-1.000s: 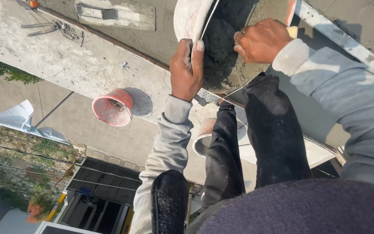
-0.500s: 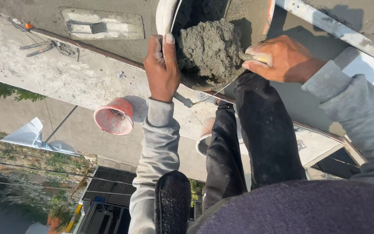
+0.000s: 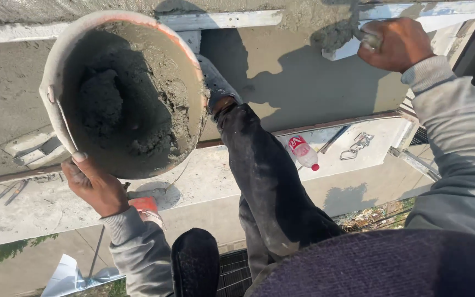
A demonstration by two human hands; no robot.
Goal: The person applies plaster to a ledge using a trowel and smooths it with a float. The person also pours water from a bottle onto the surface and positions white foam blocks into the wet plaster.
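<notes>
- While the wall [image 3: 281, 82] looms grey, the mortar bucket [image 3: 125, 93] tilts against it, upper left.
- Left hand [image 3: 92, 184]: grip pinching the bucket's lower rim.
- Right hand [image 3: 394, 44]: grip pressed together around a trowel [image 3: 341, 37] loaded with mortar.

The round, mortar-caked bucket with an orange rim [image 3: 127, 93] hides the fingers of the left hand [image 3: 92, 184] behind its wall, so only the thumb on the rim shows, and it also covers part of the grey ledge behind it. The right hand [image 3: 394, 44] closes over a mortar-smeared tool [image 3: 344, 38] whose handle is buried in the fist and whose blade is too caked to make out. The small metal clips [image 3: 358, 146] near the clear plastic bottle with a red cap [image 3: 303, 152] are too small to identify, and a second orange-rimmed container [image 3: 147, 204] is mostly hidden behind the left wrist.
</notes>
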